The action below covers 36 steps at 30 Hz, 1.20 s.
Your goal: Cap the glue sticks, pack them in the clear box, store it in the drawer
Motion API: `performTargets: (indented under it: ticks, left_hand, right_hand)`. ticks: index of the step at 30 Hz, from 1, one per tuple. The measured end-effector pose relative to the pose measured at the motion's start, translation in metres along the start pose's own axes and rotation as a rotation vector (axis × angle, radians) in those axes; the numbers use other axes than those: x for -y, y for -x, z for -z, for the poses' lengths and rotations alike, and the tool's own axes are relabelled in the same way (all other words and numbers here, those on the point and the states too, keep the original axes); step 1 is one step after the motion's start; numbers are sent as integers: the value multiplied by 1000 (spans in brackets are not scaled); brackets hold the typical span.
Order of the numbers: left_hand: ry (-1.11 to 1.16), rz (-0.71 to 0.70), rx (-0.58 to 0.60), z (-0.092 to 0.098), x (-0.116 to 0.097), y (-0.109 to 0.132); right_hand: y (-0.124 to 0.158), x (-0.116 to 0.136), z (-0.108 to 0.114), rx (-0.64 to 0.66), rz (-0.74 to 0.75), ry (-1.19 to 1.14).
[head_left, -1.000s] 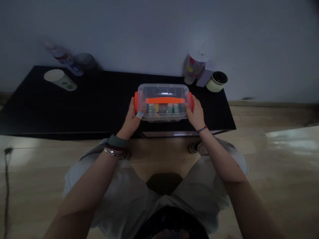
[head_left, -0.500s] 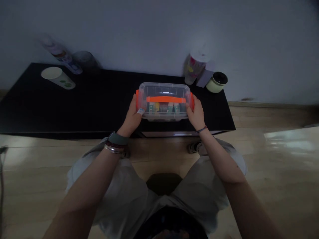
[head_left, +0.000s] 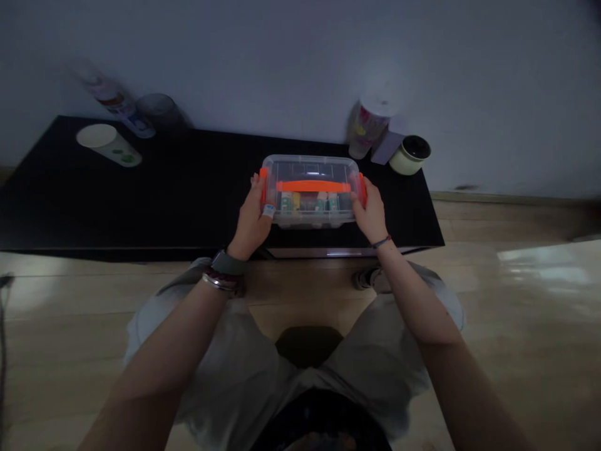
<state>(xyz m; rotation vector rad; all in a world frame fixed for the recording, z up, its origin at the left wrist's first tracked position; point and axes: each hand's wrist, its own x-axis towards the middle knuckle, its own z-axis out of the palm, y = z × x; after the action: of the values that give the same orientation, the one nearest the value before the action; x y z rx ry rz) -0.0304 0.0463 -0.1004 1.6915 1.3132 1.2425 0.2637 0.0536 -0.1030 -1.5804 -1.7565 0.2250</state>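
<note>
A clear plastic storage box (head_left: pixel 312 166) with an orange carry handle (head_left: pixel 313 186) and orange side latches rests on the black cabinet top, lid on. Small boxes and tubes (head_left: pixel 322 202) show through its clear plastic. My left hand (head_left: pixel 253 219) grips the box's left end, its thumb near the front corner and its fingers against the left latch (head_left: pixel 263 183). At the opposite end, my right hand (head_left: pixel 370 215) holds the box by its right side, thumb on the lid edge beside the right latch (head_left: pixel 363 190).
On the cabinet (head_left: pixel 164 207), a paper cup (head_left: pixel 110 147), a spray can (head_left: pixel 124 113) and a dark cylindrical container (head_left: pixel 162 116) stand at left. A patterned cup (head_left: pixel 366 128), a pale box (head_left: pixel 387 145) and a lidded pot (head_left: pixel 407 160) stand back right, near the wall (head_left: pixel 263 69).
My left hand has shifted slightly right, and the left latch now sits closer in against the box's side. My right hand has hardly moved.
</note>
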Motion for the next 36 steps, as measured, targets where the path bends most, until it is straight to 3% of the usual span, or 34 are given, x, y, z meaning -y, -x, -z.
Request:
performTargets:
  ticks: [12, 26, 36]
  left_hand:
    - [3, -19, 20, 1, 5, -1]
    - [4, -6, 7, 0, 7, 0]
    - [19, -11, 2, -4, 2, -1]
  right_hand:
    - [-7, -9, -5, -47, 27, -33]
    - [-19, -12, -13, -76, -74, -193]
    - [-22, -15, -22, -94, 3, -91]
